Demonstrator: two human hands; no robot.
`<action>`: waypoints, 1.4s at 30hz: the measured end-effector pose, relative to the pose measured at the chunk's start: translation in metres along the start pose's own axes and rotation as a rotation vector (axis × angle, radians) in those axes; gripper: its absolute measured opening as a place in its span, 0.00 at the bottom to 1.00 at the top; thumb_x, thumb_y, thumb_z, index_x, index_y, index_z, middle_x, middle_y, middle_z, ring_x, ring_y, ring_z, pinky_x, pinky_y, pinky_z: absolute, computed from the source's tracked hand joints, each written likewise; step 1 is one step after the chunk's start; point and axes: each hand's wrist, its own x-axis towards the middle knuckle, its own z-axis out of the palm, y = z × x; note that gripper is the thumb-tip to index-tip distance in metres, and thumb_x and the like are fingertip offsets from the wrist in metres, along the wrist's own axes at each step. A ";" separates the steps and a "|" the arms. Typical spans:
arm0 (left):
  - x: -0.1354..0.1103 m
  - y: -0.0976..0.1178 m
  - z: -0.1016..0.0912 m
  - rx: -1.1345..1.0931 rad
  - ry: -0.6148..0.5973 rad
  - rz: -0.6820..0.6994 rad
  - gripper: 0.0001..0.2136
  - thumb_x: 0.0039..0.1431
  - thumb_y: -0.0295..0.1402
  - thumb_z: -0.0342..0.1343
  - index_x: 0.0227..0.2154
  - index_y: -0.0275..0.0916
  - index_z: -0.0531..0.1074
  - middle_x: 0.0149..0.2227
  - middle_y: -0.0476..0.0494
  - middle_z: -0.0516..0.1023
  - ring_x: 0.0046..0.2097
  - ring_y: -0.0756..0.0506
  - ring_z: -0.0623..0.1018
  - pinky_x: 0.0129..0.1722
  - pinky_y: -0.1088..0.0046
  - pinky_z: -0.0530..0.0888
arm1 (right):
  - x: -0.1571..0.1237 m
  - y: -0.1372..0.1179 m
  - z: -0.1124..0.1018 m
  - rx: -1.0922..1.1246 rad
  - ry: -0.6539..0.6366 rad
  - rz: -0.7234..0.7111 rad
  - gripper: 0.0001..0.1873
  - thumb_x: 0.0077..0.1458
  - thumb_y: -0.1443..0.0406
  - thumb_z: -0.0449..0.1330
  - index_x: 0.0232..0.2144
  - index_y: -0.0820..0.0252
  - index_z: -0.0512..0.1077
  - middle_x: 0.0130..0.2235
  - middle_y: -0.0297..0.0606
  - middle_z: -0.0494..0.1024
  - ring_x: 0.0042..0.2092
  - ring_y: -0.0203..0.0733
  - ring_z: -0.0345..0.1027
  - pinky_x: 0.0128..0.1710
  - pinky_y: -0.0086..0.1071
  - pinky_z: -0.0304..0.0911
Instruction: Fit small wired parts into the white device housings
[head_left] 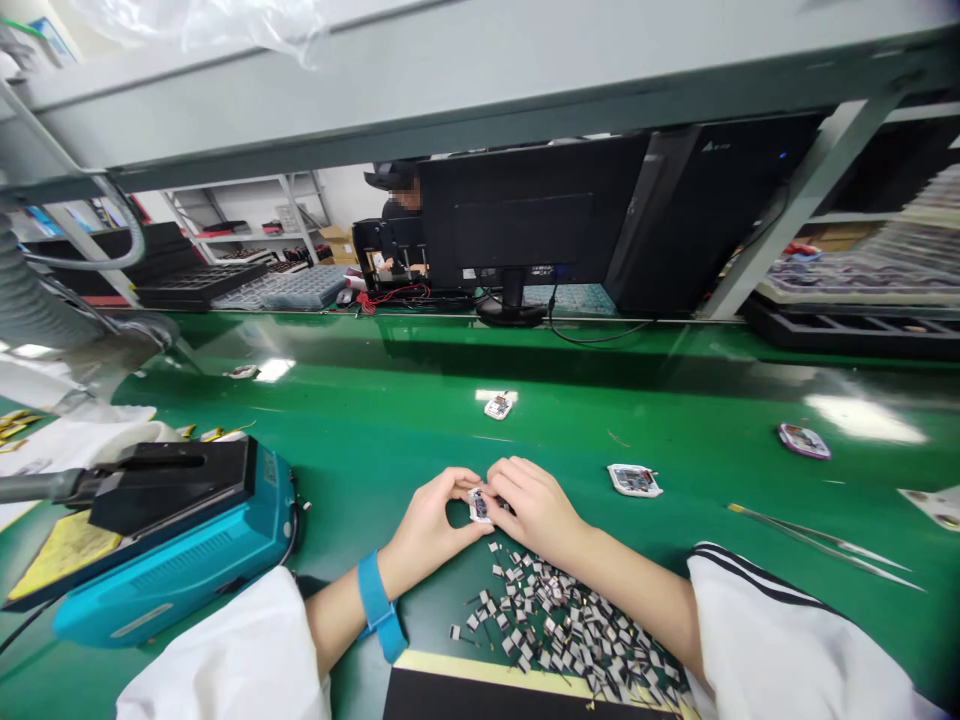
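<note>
- Nearest to me, the left hand (427,530) and the right hand (536,510) meet just above the green bench mat (390,400). Both are closed in a fingertip pinch, gripping a small white circuit board (478,506) between them.
- I judge this a sound hold: the wrists stay low and the fingertips bracket the board, which suits a part this small and helps keep it from twisting.
- A blue wristband (377,605) circles the left wrist, and white sleeves (217,650) cover both upper arms.
- Just below the hands lies a loose heap of tiny rectangular components (562,625) with thin dark leads.
- Left of the hands stands a teal bench machine (172,545) with a black top.
- To the right, a similar white board (634,481) lies on the mat, and long steel tweezers (825,545) rest farther out.
- Farther ahead, another white board (498,406) lies alone.
- Across the bench, I see the back of a black monitor (525,215). Beyond it, a co-worker (397,195) in a dark cap sits near gray parts trays (277,288).
</note>
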 end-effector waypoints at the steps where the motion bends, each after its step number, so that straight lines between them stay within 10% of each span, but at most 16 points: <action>1: 0.000 0.000 0.000 -0.004 -0.006 -0.007 0.18 0.43 0.28 0.62 0.38 0.37 0.63 0.39 0.47 0.71 0.40 0.49 0.74 0.43 0.73 0.72 | -0.001 0.001 0.001 -0.002 -0.004 -0.002 0.09 0.55 0.69 0.50 0.23 0.63 0.63 0.28 0.38 0.67 0.31 0.38 0.56 0.32 0.31 0.54; 19: 0.002 -0.003 -0.004 -0.140 -0.097 -0.137 0.22 0.41 0.28 0.63 0.40 0.36 0.61 0.39 0.44 0.73 0.42 0.48 0.74 0.46 0.69 0.73 | 0.004 0.002 -0.003 -0.028 -0.213 0.120 0.01 0.50 0.71 0.57 0.27 0.62 0.68 0.31 0.35 0.69 0.34 0.36 0.61 0.33 0.28 0.59; 42: 0.001 -0.001 -0.001 -0.028 -0.012 -0.054 0.23 0.42 0.26 0.61 0.43 0.36 0.60 0.37 0.48 0.73 0.39 0.50 0.75 0.41 0.74 0.73 | 0.043 0.013 -0.025 -0.204 -0.512 -0.314 0.07 0.52 0.70 0.55 0.34 0.59 0.70 0.34 0.36 0.71 0.36 0.38 0.63 0.36 0.30 0.62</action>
